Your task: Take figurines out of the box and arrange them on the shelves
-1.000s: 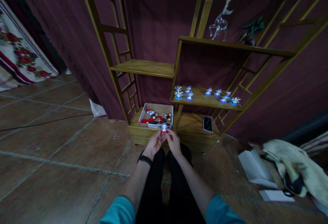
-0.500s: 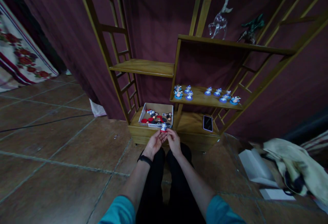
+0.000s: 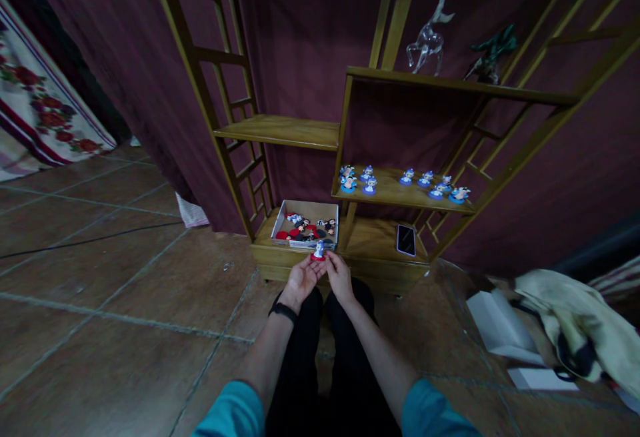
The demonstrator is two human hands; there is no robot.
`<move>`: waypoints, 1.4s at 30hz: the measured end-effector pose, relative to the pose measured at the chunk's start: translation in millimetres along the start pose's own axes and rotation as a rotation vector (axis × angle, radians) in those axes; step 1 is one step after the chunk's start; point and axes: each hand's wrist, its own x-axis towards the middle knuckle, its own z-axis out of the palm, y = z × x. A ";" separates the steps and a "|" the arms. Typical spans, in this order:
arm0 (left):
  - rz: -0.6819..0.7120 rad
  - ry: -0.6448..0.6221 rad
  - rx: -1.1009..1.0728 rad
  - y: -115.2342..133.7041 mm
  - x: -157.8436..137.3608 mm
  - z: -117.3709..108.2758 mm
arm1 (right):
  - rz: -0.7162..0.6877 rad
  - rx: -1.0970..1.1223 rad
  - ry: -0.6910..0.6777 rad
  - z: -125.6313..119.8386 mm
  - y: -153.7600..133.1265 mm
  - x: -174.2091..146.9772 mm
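Observation:
A small blue-and-white figurine on a red base is held upright between my two hands, just in front of a cardboard box. My left hand, palm up, has its fingertips under and against the base. The fingers of my right hand pinch the base from the right side. Inside the shallow box lie several figurines with red and black bases, jumbled together. More small figurines stand in two groups on the wooden shelf at the right, with purple and blue bases.
A phone lies on the cabinet's lower board. Higher up, a clear deer ornament and a dark green statuette stand on the top shelf. White boxes and a pale cloth lie on the floor at right.
The figurine has turned a little in my fingers and sits slightly lower. My hands have otherwise stayed in nearly the same place.

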 end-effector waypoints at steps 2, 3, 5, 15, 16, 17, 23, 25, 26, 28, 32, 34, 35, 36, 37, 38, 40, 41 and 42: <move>0.008 0.002 0.010 -0.8 0.4 -0.4 | -0.004 -0.001 0.003 0.1 0.4 -0.1; 0.011 0.002 0.014 -1.2 0.7 -0.8 | -0.005 -0.003 0.003 -0.1 0.2 -0.2; 0.016 0.000 0.016 -1.8 1.5 -1.8 | -0.012 -0.004 0.001 -0.7 -0.9 -0.4; 0.079 -0.014 0.027 -2.9 1.6 -2.9 | -0.052 -0.003 -0.001 -1.7 -4.6 -0.7; 0.091 -0.017 0.026 -3.0 1.5 -2.8 | -0.055 -0.004 0.000 -1.4 -4.1 -0.7; 0.101 -0.018 0.025 -3.1 1.5 -2.7 | -0.057 -0.004 -0.001 -1.2 -3.6 -0.7; 0.107 -0.037 0.025 -4.4 3.0 -3.3 | -0.056 -0.034 -0.005 -0.1 -2.0 -0.1; 0.118 -0.052 0.037 -4.8 3.1 -3.4 | -0.059 -0.039 -0.003 0.3 -1.8 -0.2; 0.124 -0.057 0.044 -4.9 3.0 -3.3 | -0.061 -0.038 -0.002 0.5 -1.7 -0.4; 0.131 -0.063 0.059 -4.9 2.5 -3.1 | -0.056 -0.034 0.001 0.9 -1.4 -0.8; 0.125 -0.074 0.083 -4.2 1.1 -2.5 | -0.029 -0.009 -0.003 1.0 -0.6 -0.8; 0.120 -0.086 0.095 -3.8 0.7 -2.4 | -0.021 0.005 -0.005 0.6 -0.3 -0.4; 0.118 -0.090 0.102 -3.6 0.6 -2.4 | -0.021 0.009 -0.003 0.4 -0.2 -0.3; 0.115 -0.094 0.106 -3.3 0.6 -2.6 | -0.022 0.010 0.000 0.2 -0.2 -0.1; 0.113 -0.095 0.108 -3.2 0.8 -2.9 | -0.024 0.010 0.003 -0.1 -0.3 0.0; 0.110 -0.096 0.107 -3.0 1.0 -3.3 | -0.025 0.007 0.006 -0.3 -0.4 0.0; 0.101 -0.096 0.101 -3.0 1.8 -4.4 | -0.030 -0.002 0.014 -0.8 -0.7 0.0; 0.100 -0.094 0.099 -3.1 2.4 -5.1 | -0.036 -0.007 0.014 -1.0 -1.0 0.0; 0.104 -0.089 0.100 -3.4 3.0 -5.8 | -0.043 -0.012 0.013 -1.2 -1.2 0.0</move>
